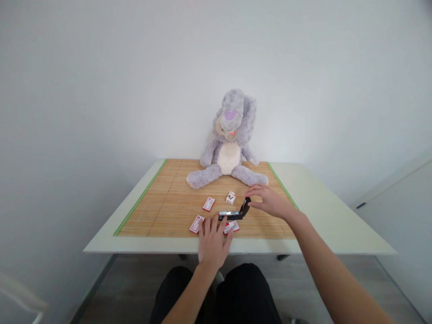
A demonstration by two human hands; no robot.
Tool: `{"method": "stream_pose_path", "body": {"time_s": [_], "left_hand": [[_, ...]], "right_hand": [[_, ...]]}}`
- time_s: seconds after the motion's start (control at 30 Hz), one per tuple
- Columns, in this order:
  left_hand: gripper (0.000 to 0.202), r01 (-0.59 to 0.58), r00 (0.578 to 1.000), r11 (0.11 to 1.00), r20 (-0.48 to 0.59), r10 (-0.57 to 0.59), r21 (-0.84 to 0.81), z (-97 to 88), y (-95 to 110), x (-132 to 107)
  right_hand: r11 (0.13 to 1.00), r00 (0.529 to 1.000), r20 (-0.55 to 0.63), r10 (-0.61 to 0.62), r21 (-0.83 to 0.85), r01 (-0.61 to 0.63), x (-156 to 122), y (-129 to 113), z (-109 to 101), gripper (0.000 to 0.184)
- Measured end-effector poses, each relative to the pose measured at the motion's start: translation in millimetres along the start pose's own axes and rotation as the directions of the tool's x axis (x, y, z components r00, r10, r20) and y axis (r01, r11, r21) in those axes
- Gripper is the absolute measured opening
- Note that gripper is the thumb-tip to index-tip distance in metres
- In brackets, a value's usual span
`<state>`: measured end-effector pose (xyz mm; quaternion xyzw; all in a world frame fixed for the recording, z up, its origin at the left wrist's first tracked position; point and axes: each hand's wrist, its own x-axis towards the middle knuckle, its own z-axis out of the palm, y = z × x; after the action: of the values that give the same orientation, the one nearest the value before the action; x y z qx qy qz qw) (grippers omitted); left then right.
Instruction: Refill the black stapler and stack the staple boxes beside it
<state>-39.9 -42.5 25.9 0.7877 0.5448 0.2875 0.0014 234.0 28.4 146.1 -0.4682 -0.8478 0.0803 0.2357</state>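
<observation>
A black stapler lies on the bamboo mat with its top cover swung up at the right end, baring the silvery metal magazine. My right hand has thumb and fingers closed about the raised cover. My left hand rests with fingers spread at the stapler's left front, fingertips at its base. Small red-and-white staple boxes surround it: one box beside my left fingers, another box in front of the stapler partly behind my hand, and a third box behind it.
Behind the stapler is a white box with a dark picture. A grey plush rabbit sits against the wall at the back. The green-edged bamboo mat covers much of the white table.
</observation>
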Motion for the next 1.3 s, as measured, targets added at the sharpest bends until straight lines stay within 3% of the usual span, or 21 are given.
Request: {"method": "stream_pose_path", "body": {"time_s": [0.17,0.4,0.6,0.7,0.8,0.87,0.93,1.03,1.1,1.17,1.3], "left_hand": [[0.05,-0.001,1.0,1.0,-0.017,0.001,-0.021,0.7,0,0],[0.052,0.002,1.0,0.997,-0.015,-0.003,-0.077,1.5,-1,0],[0.061,0.001,0.999,0.995,-0.034,-0.004,-0.102,-2.7,1,0],[0.058,0.026,0.998,0.993,-0.054,-0.032,-0.115,-4.3,-2,-2],[0.049,0.066,0.996,0.988,-0.043,-0.073,-0.138,-5.2,-6,-4],[0.042,0.075,0.997,0.987,-0.015,-0.078,-0.141,-6.3,-9,-4],[0.035,0.065,0.998,0.99,0.013,-0.064,-0.125,-8.3,-12,-2],[0.031,0.028,0.998,0.994,0.051,-0.022,-0.109,-12.3,-19,4],[0.031,-0.012,0.997,0.993,0.077,0.021,-0.116,-14.6,-25,9],[0.031,-0.052,0.993,0.991,0.099,0.064,-0.122,-15.9,-31,14],[0.031,-0.106,0.985,0.986,0.123,0.122,-0.131,-14.9,-39,19]], "right_hand": [[0.995,0.995,-0.012,0.094,0.016,-0.094,-30,37,-2,0.03],[0.949,0.952,-0.013,0.305,0.087,-0.303,-68,67,22,0.034],[0.884,0.896,-0.018,0.445,0.173,-0.435,-94,61,39,0.043],[0.858,0.854,-0.158,0.495,0.244,-0.452,-109,47,45,0.052],[0.805,0.743,-0.343,0.575,0.396,-0.441,-120,17,61,0.051],[0.726,0.713,-0.285,0.64,0.528,-0.44,-122,-9,78,0.052],[0.58,0.725,-0.077,0.684,0.661,-0.477,-117,-36,96,0.058],[0.169,0.654,0.324,0.683,0.801,-0.574,-103,-69,116,0.06],[-0.015,0.644,0.462,0.61,0.819,-0.574,-93,-82,122,0.052],[-0.101,0.647,0.512,0.564,0.821,-0.562,-85,-89,122,0.045],[-0.149,0.634,0.514,0.578,0.83,-0.537,-78,-94,121,0.036]]}}
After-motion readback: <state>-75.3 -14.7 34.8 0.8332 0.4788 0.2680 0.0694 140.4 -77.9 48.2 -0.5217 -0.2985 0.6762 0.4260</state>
